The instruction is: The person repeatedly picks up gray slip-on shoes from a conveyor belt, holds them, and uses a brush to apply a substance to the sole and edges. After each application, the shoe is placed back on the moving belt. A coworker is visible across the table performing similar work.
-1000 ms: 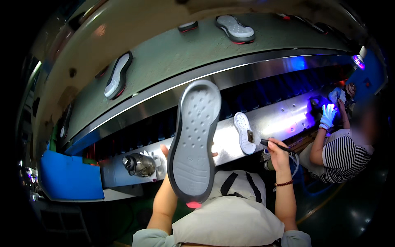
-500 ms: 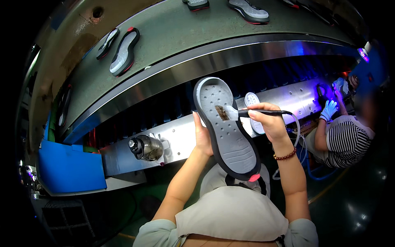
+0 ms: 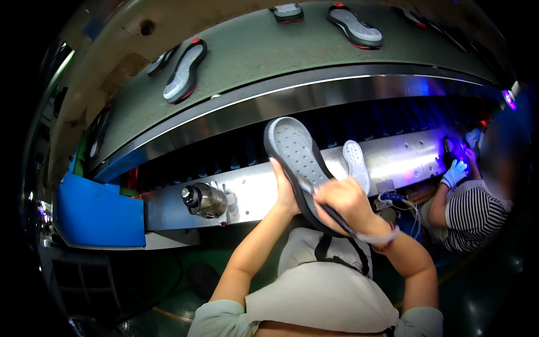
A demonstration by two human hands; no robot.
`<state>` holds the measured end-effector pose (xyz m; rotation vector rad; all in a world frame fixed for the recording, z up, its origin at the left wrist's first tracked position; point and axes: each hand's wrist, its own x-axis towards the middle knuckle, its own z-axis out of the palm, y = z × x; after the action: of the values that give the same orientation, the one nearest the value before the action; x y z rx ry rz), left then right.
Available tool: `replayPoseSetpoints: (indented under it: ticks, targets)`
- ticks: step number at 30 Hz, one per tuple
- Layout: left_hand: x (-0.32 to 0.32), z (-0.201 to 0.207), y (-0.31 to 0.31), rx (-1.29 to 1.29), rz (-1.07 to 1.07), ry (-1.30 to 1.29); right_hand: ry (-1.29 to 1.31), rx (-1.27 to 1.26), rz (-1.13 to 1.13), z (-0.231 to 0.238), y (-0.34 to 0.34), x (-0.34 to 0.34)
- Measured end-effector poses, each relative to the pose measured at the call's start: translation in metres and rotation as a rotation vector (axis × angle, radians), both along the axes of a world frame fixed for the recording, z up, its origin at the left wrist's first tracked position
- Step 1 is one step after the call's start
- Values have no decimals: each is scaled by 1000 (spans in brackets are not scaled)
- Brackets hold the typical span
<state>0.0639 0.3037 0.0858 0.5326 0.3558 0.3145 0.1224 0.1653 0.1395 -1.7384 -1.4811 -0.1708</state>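
A grey shoe sole with a black rim and small round dimples is held up, tilted, in front of my lap. My left hand grips it along its left edge. Over its lower half, my right hand is closed around a brush with a dark handle and a pale tube trailing from it. The bristle end is blurred against the middle of the sole, and my hand covers much of the sole's lower part.
A metal ledge carries a dark bottle and a pale sole piece. Beyond it, a green conveyor belt bears several soles. A blue box stands left. A co-worker in a striped shirt works at right.
My right hand has come down and left over the sole, its brush handle now pointing toward my lap. The dark wet patch no longer shows. The view has shifted slightly.
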Motion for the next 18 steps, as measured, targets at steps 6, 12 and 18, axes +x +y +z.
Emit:
replayPoseSetpoints:
  ticks: [6,12,18]
  targets:
    - [-6,-3,11,31,0,-33,483,-142,301,11,-47,29]
    - [6,23,-31,-38,-215,-205,837,113,111,50,-8,72]
    - [6,33,-27,-58,-182,-306,618,-20,476,44,-35,49]
